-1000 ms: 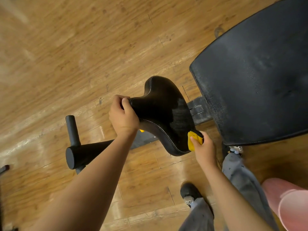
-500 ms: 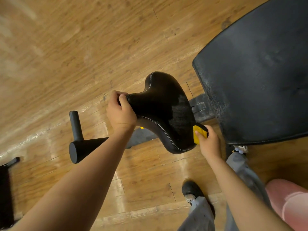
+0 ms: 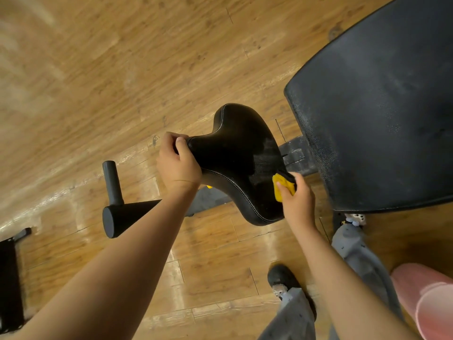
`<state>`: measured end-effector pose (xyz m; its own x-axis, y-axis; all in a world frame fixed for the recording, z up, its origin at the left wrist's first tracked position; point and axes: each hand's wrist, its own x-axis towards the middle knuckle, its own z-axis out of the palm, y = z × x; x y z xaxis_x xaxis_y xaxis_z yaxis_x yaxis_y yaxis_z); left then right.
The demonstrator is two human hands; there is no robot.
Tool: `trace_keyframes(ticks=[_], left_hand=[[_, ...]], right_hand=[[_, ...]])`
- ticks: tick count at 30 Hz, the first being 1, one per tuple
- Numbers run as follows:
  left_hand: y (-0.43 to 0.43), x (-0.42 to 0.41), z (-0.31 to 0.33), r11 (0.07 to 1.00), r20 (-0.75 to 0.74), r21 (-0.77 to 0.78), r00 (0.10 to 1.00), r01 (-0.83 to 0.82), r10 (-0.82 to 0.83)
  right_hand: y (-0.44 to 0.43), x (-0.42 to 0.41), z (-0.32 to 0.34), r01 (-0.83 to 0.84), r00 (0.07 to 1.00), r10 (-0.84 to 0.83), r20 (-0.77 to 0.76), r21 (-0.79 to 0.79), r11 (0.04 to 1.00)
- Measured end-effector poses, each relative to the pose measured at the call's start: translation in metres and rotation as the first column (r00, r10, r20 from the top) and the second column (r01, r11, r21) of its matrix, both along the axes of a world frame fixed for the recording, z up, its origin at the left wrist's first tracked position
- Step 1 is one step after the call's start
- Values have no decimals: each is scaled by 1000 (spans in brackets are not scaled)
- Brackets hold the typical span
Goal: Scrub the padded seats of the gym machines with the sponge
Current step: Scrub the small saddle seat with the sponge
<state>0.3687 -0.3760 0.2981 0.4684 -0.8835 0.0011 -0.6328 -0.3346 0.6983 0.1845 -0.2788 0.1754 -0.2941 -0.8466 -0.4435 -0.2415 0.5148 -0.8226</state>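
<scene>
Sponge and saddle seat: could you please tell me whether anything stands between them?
Nothing visible does. The right hand holds the yellow sponge directly against the wide end of the saddle seat; the left hand grips the narrow nose, clear of the sponge.

the left hand (image 3: 177,165) grips the narrow nose of a black seat (image 3: 241,163) at the frame's centre, while the right hand (image 3: 297,200) pinches a yellow sponge (image 3: 282,186) against the seat's wide end, just beside a dull wet patch. a large black pad (image 3: 377,106) fills the upper right, with a black bar (image 3: 122,214) at lower left of the seat. below lie a wood floor (image 3: 98,69), grey trousers (image 3: 355,253) and a black shoe (image 3: 282,278).
</scene>
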Motion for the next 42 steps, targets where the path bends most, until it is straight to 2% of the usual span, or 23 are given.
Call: trace_keyframes(ticks=[4,6,8,13,19,26,36,38,42], left_hand=[[0,0,0,1000,21,8,999,30,-30],[0,1,0,999,35,18,999,33,-34],[1,1,0,999,44,13,998,35,-36],[1,-1,0,1000,39,21,999,19,-20],[0,-2,0,1000,60,12,998,9,-9],[1,-2,3,999,95,8,994,54,-55],[1,-1,2,998,118,2,992,55,-55],[1,0,1,998,122,0,991,55,-55],[2,-2,2,999,107,-3,993,49,-48]], right_hand=[[-19,-19,-22,-27,999,33,-34,153,988],[-21,-16,-18,2,999,4,-34,174,985],[-17,-6,-2,19,1000,-17,-19,141,990],[-3,31,37,-51,998,54,29,-95,994],[-30,26,29,-73,991,88,102,-147,986],[-58,-8,-4,-95,995,94,39,25,995],[-41,-24,-22,4,1000,-1,-13,231,973],[-31,-19,-12,-6,1000,7,-7,199,980],[-3,6,23,-47,998,45,51,33,998]])
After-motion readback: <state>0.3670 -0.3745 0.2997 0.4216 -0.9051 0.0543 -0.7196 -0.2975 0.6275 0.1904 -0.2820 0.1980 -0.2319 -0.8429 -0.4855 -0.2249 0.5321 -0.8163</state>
